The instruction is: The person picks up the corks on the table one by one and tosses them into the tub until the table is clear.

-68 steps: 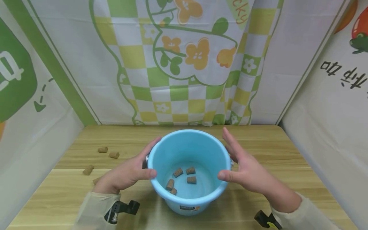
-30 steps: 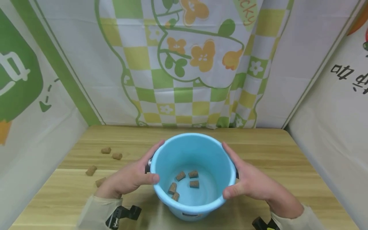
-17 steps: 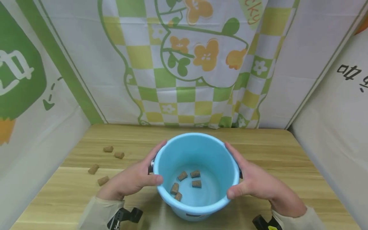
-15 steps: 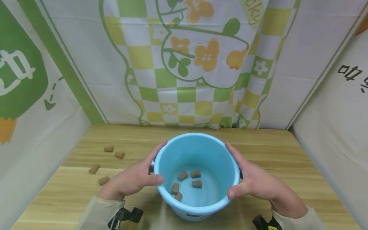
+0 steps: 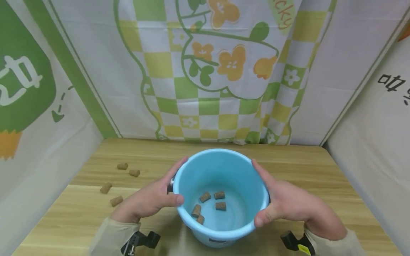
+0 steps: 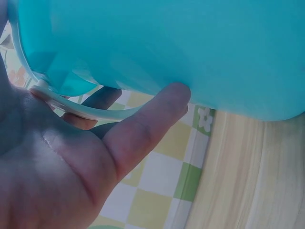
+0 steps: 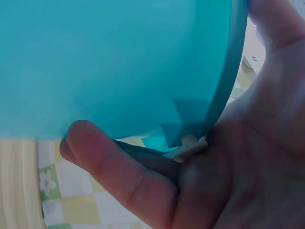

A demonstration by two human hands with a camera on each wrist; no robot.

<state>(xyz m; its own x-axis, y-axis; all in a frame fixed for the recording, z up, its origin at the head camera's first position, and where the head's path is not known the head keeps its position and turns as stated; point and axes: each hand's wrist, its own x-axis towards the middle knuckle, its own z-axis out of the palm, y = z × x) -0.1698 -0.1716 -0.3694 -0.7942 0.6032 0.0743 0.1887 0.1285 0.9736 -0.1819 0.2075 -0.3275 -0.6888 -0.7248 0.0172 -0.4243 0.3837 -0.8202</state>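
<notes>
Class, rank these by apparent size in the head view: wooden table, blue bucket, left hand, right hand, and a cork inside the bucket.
1. Wooden table
2. Blue bucket
3. Left hand and right hand: too alike to rank
4. Cork

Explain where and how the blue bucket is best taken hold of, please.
I would grip the rim at its left and right, one hand from each side, thumb over the edge and fingers against the outer wall. The bucket is wide, round and opens upward, so opposite holds should keep the corks inside steady. The left hand and right hand hold it so.
</notes>
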